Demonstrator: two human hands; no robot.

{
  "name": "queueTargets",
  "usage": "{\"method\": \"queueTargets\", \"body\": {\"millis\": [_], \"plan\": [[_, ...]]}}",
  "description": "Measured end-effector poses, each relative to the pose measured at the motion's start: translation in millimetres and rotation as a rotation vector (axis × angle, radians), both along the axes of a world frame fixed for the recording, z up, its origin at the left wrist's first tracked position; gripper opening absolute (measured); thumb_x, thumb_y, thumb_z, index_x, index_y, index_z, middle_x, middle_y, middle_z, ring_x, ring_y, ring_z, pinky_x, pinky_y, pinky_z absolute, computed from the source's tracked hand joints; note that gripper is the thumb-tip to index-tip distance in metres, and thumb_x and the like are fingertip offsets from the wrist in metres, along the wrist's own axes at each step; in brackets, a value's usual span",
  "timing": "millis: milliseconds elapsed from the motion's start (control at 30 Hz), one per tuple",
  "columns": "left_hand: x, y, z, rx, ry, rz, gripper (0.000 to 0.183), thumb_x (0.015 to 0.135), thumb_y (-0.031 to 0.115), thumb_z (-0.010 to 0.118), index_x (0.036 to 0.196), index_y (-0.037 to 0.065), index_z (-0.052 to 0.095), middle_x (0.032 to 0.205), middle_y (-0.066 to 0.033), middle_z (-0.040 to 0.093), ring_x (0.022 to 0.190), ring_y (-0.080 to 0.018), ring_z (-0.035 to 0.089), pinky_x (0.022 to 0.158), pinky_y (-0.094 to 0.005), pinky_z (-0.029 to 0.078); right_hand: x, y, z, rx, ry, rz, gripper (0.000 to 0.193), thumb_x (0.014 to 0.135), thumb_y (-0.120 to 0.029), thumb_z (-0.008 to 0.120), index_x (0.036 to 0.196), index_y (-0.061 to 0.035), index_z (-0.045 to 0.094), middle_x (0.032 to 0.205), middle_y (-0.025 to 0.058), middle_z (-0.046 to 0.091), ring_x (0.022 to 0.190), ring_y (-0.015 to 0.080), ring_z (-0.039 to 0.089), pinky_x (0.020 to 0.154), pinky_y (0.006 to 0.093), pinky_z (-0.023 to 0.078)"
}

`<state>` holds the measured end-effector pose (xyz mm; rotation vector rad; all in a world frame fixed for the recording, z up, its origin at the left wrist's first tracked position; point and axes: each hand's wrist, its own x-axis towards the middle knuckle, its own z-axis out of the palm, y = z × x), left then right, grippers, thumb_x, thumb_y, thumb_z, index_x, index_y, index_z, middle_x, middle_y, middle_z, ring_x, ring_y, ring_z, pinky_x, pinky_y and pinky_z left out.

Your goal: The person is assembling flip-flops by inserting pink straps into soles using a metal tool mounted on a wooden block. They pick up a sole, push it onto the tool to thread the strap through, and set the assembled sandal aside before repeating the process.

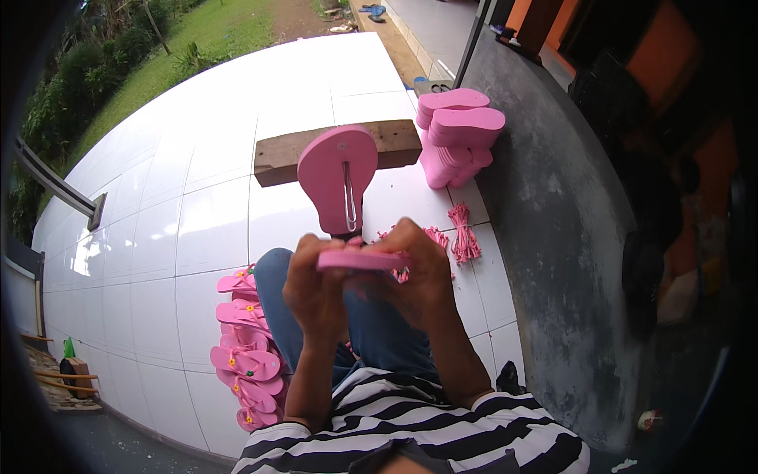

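Note:
Both hands grip a pink flip-flop [362,260] above my lap, its sole turned nearly edge-on to me. My left hand [313,288] is closed on its left end, and my right hand [420,272] is closed round the right end. Bits of pink strap show by the fingers above the sole; the underside is mostly hidden. Just beyond my hands, a bare pink sole [332,170] rests against a wooden beam [276,159]. A thin metal wire tool [350,197] lies along the sole's face.
Strapped pink flip-flops [246,359] are heaped left of my leg. Stacked pink soles [467,130] stand at the far right, near a grey wall [560,237]. A tied bundle of pink straps [463,233] lies on the white tiled floor [213,213].

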<state>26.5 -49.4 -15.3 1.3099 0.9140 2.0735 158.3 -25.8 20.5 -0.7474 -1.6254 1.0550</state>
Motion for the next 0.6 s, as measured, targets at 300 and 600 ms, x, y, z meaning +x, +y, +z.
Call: {"method": "queueTargets", "body": {"millis": [300,600], "plan": [[-3.7,-49.5,1.3,-0.248,0.341,-0.033,0.026,0.076,-0.001,0.079,0.1,-0.001,0.069,0.094,-0.0122,0.071,0.08,-0.0174,0.068,0.065,-0.0271,0.054,37.6,-55.7,-12.1,0.095,-0.273,-0.368,0.042,0.075,-0.021,0.084,0.1,-0.0015,0.056,0.087,0.0095,0.06,0.085,0.0246,0.062,0.077,0.0334,0.05],[-24.0,-33.8,8.9,-0.115,0.707,0.215,0.029,0.074,0.006,0.082,0.1,0.001,0.069,0.092,-0.013,0.074,0.083,-0.0207,0.07,0.078,-0.0351,0.059,6.0,-57.4,-23.3,-0.103,-0.366,-0.055,0.023,0.095,-0.018,0.063,0.111,-0.0012,0.058,0.079,0.0119,0.065,0.063,0.0276,0.067,0.057,0.0374,0.052]]}}
